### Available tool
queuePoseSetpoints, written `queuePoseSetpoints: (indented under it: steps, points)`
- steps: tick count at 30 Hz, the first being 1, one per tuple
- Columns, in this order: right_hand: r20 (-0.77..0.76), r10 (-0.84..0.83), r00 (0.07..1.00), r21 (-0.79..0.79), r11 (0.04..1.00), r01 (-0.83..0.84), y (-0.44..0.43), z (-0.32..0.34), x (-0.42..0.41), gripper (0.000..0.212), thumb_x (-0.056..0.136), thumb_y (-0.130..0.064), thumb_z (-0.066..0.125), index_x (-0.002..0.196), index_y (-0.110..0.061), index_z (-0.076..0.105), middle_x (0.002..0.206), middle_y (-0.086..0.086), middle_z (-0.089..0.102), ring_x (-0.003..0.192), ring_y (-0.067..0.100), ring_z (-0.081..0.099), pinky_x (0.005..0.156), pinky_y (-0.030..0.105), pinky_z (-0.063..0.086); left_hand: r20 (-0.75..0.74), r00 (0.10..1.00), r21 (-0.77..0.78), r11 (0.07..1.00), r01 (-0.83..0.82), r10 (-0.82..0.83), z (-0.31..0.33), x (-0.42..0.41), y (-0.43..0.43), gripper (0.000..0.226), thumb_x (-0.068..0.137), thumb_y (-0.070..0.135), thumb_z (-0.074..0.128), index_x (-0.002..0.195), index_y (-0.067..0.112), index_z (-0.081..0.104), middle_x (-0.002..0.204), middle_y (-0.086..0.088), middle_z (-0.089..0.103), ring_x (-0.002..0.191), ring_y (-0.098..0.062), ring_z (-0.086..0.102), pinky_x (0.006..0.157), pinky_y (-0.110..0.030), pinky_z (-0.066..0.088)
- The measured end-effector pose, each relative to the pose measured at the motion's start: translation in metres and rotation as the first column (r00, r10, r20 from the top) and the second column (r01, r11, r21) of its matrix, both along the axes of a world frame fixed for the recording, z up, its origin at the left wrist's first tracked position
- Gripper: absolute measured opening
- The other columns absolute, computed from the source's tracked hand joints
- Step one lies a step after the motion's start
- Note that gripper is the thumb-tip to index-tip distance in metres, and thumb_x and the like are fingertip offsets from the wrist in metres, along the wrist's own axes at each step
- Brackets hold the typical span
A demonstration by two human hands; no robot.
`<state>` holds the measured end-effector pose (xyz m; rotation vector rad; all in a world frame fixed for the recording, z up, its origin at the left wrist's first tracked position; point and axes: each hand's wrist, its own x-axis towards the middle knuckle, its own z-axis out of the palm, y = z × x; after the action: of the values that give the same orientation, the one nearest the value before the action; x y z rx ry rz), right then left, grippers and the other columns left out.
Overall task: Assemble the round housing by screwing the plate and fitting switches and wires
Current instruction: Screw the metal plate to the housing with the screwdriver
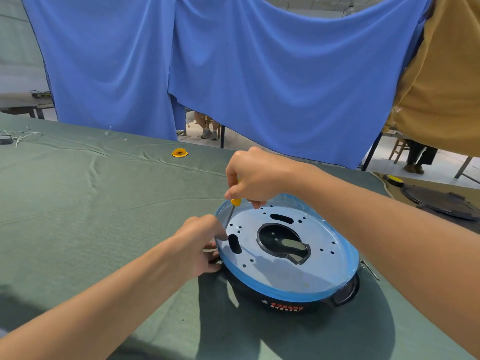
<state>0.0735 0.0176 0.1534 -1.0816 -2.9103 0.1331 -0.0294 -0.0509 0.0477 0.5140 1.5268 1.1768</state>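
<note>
the round housing point(285, 297) sits on the green worktop point(91, 203) with the pale plate point(285, 266) laid in its top. at the housing's left rim the right hand point(253, 178) has its fingers gripping a yellow-handled screwdriver point(235, 202), tip down at the plate's edge, while the left hand point(200, 242) curls its fingers round that rim. screwing seems under way; no seated screws, switches or wiring show yet. loose wires point(23, 136) lie far left of the housing.

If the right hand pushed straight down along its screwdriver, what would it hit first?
The screwdriver in the right hand aims at the metal plate near its left rim, beside the left hand; depth unclear.
</note>
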Motion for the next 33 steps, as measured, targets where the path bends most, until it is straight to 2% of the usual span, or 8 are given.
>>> queuePoseSetpoints:
  steps: [6, 10, 12, 16, 21, 24, 28, 33]
  points:
    - [-0.024, -0.010, 1.000, -0.005, 1.000, 0.009, 0.004, -0.002, 0.003, 0.021, 0.092, -0.028, 0.064, 0.078, -0.012, 0.065, 0.044, -0.004, 0.063, 0.044, 0.008, 0.064, 0.037, 0.008, 0.036, 0.032, 0.999, 0.004, 1.000, -0.001, 0.001, 0.001, -0.005, 0.001, 0.033, 0.072, -0.009, 0.043, 0.100, 0.004, 0.055, 0.101, -0.022, 0.056, 0.083, -0.036, 0.057, 0.086, -0.052, 0.052]
    - [-0.043, -0.012, 0.999, 0.010, 1.000, 0.012, 0.007, -0.001, 0.005, 0.022, 0.091, -0.028, 0.063, 0.077, -0.011, 0.066, 0.044, -0.004, 0.063, 0.045, 0.007, 0.063, 0.036, 0.005, 0.031, 0.037, 0.999, -0.003, 1.000, 0.006, -0.006, 0.001, -0.006, 0.001, 0.022, 0.071, -0.002, 0.045, 0.089, 0.008, 0.054, 0.091, -0.018, 0.054, 0.074, -0.033, 0.057, 0.063, -0.041, 0.050]
    - [-0.041, -0.016, 0.999, 0.010, 1.000, 0.017, 0.009, -0.002, 0.006, 0.022, 0.090, -0.029, 0.063, 0.076, -0.013, 0.066, 0.045, -0.004, 0.064, 0.044, 0.006, 0.062, 0.036, 0.005, 0.031, 0.043, 0.999, -0.002, 1.000, 0.020, -0.020, 0.000, -0.007, 0.001, 0.020, 0.071, 0.000, 0.046, 0.087, 0.008, 0.054, 0.087, -0.017, 0.054, 0.072, -0.034, 0.057, 0.060, -0.039, 0.049]
    - [-0.025, -0.021, 0.999, 0.004, 1.000, 0.021, 0.011, -0.005, 0.006, 0.022, 0.091, -0.031, 0.063, 0.077, -0.014, 0.066, 0.045, -0.006, 0.063, 0.046, 0.007, 0.063, 0.038, 0.006, 0.033, 0.006, 0.999, 0.003, 0.999, 0.034, -0.034, -0.002, -0.007, 0.003, 0.017, 0.074, 0.000, 0.051, 0.088, 0.008, 0.057, 0.085, -0.016, 0.057, 0.074, -0.032, 0.057, 0.059, -0.036, 0.050]
    - [0.008, -0.026, 1.000, -0.009, 1.000, 0.026, 0.013, -0.002, 0.004, 0.022, 0.091, -0.030, 0.063, 0.078, -0.014, 0.065, 0.049, -0.002, 0.066, 0.047, 0.009, 0.064, 0.042, 0.007, 0.035, -0.078, 0.992, 0.103, 0.991, -0.087, 0.095, -0.017, 0.010, 0.007, 0.010, 0.086, 0.004, 0.051, 0.091, 0.004, 0.059, 0.082, -0.015, 0.065, 0.071, -0.029, 0.058, 0.060, -0.032, 0.044]
    - [0.025, -0.027, 0.999, -0.001, 1.000, 0.027, 0.011, -0.001, 0.002, 0.021, 0.091, -0.031, 0.063, 0.079, -0.014, 0.066, 0.050, -0.002, 0.066, 0.048, 0.010, 0.065, 0.045, 0.012, 0.039, -0.058, 0.977, 0.150, 0.969, -0.196, 0.206, -0.031, 0.022, 0.010, 0.011, 0.086, 0.004, 0.042, 0.081, 0.008, 0.052, 0.081, -0.015, 0.059, 0.070, -0.028, 0.054, 0.063, -0.037, 0.040]
    - [0.025, -0.023, 0.999, -0.010, 1.000, 0.023, 0.008, 0.001, 0.003, 0.020, 0.092, -0.029, 0.062, 0.080, -0.014, 0.065, 0.047, -0.002, 0.064, 0.047, 0.010, 0.063, 0.039, 0.007, 0.035, -0.026, 0.939, 0.180, 0.925, -0.334, 0.344, -0.036, 0.037, 0.014, 0.017, 0.092, 0.009, 0.037, 0.077, 0.010, 0.045, 0.085, -0.015, 0.054, 0.075, -0.027, 0.049, 0.067, -0.040, 0.040]
    - [0.024, -0.032, 0.999, -0.027, 0.999, 0.033, 0.006, 0.000, 0.007, 0.020, 0.093, -0.029, 0.061, 0.080, -0.014, 0.065, 0.049, -0.001, 0.065, 0.045, 0.010, 0.063, 0.040, 0.008, 0.037, -0.020, 0.927, 0.169, 0.915, -0.365, 0.374, -0.033, 0.044, 0.012, 0.024, 0.096, 0.014, 0.035, 0.076, 0.010, 0.048, 0.089, -0.017, 0.058, 0.078, -0.030, 0.053, 0.070, -0.041, 0.044]
